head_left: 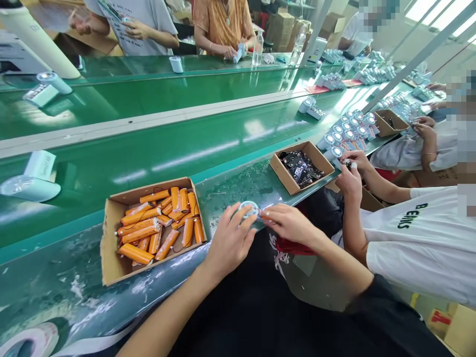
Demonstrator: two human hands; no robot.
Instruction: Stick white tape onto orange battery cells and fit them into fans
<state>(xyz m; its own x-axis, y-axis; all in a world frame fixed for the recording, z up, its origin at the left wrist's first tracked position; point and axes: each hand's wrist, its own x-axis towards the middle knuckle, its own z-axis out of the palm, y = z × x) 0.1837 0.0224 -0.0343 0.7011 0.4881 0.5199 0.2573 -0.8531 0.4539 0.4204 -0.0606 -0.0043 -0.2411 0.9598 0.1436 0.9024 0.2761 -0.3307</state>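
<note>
Left hand (229, 242) holding here, fingers curled around a light-blue ring-shaped part (250, 205) at the worktop (232, 182) edge! The right hand (290, 223) has its fingers bunched narrow at the part's right side, any grip there too small to tell.

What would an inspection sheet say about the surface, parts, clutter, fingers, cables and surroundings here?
Surface: glossy green workbench, scuffed with whitish marks.
Parts: pale-blue round plastic part at both hands; brown cardboard box of orange wrapped cylinders; smaller brown cardboard box of dark flat boards.
Clutter: white ring-shaped tape roll, near left corner.
Fingers: left fingers around the round part, right fingers at its right edge; exact grip unclear.
Cables: thin dark wires among the orange cylinders.
Surroundings: white-shirted co-worker close on the right; others across the line.
</note>
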